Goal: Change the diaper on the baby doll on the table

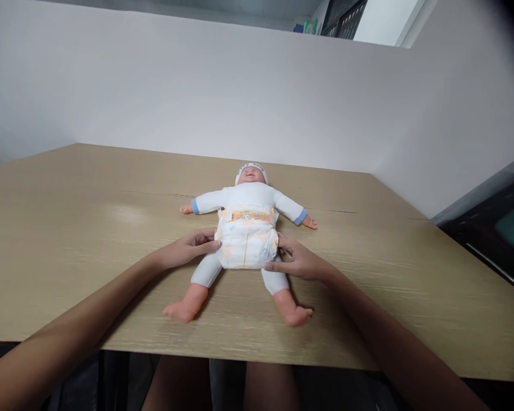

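Note:
A baby doll (pixel 247 197) in a white suit and cap lies on its back on the wooden table (pixel 68 240), head away from me, arms spread. A white diaper (pixel 246 242) is wrapped round its hips. My left hand (pixel 188 246) touches the diaper's left side with its fingers stretched forward. My right hand (pixel 297 260) rests against the diaper's right side, fingers curled and pressed on its edge. Both bare doll feet point toward me.
White partition walls stand behind and to the right of the table. A dark surface (pixel 497 228) lies past the table's right edge. My knees show under the near table edge.

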Action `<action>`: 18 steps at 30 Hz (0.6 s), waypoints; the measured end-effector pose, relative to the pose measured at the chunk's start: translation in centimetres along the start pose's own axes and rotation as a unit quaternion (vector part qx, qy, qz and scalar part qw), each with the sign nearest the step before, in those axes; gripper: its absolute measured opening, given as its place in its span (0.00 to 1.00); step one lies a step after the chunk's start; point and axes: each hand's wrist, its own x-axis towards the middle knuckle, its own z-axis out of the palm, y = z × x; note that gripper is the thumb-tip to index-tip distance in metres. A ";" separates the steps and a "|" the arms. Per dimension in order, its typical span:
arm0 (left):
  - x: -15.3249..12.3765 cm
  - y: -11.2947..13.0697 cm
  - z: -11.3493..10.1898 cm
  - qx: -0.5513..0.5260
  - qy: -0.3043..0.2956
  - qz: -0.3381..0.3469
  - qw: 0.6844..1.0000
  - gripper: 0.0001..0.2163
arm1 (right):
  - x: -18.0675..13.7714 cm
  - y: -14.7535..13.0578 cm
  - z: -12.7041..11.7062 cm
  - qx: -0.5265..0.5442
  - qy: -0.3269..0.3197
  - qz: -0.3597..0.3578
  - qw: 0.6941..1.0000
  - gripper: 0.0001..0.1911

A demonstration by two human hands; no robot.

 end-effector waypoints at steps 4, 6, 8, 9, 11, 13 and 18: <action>0.0 0.0 0.3 -0.033 0.024 -0.008 0.999 0.22 | 0.1 -0.2 0.6 0.025 0.032 -0.006 0.999 0.24; 0.0 0.1 0.6 -0.038 0.036 -0.012 0.999 0.21 | 0.2 -0.3 1.3 0.041 0.066 -0.002 0.997 0.24; 0.0 0.2 0.7 -0.043 0.045 -0.013 0.998 0.20 | 0.4 -0.3 2.0 0.052 0.107 0.012 0.993 0.25; 0.0 0.2 0.8 -0.046 0.045 -0.015 0.998 0.20 | 0.4 -0.3 2.3 0.057 0.125 0.022 0.990 0.25; -0.1 0.1 0.8 -0.055 0.044 -0.021 0.997 0.20 | 0.5 -0.3 2.9 0.067 0.150 0.038 0.986 0.25; -0.1 -0.1 0.7 -0.068 0.050 -0.026 0.996 0.20 | 0.6 -0.4 3.1 0.078 0.161 0.046 0.983 0.25; 0.0 -0.5 0.3 -0.061 0.061 -0.021 0.996 0.21 | 0.6 -1.0 3.3 0.112 0.169 0.065 0.977 0.24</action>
